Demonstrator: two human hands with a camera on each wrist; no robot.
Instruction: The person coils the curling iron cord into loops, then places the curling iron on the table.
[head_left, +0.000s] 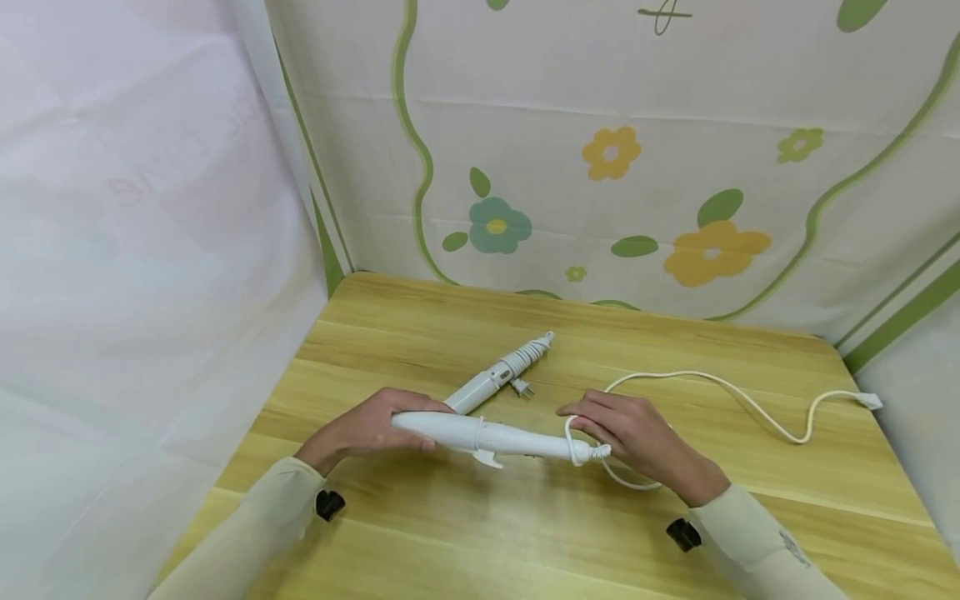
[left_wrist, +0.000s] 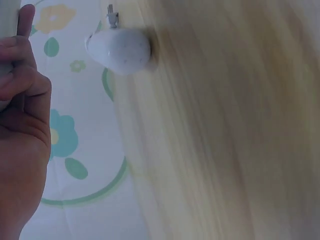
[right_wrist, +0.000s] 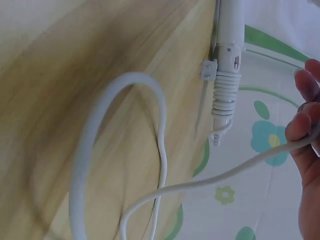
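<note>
A white curling iron point(head_left: 517, 439) is held above the table, lying nearly level across the head view. My left hand point(head_left: 382, 429) grips its thick end, thumb in front. At the thin end, my right hand point(head_left: 637, 429) pinches its white cord point(right_wrist: 210, 182), part of which loops round the handle tip. Behind it a second white curling iron point(head_left: 474, 392) lies on the table, its cord wound round its handle and its plug point(head_left: 522, 387) sticking out beside it. The left wrist view shows that iron's rounded end point(left_wrist: 122, 51); what the left hand holds is mostly cut off there.
The free cord point(head_left: 720, 382) runs over the right side of the wooden table point(head_left: 420, 533) to a white plug point(head_left: 868, 401) near the right edge. A flowered cloth point(head_left: 555, 200) hangs behind the table, and a pale cloth point(head_left: 150, 250) hangs at the left.
</note>
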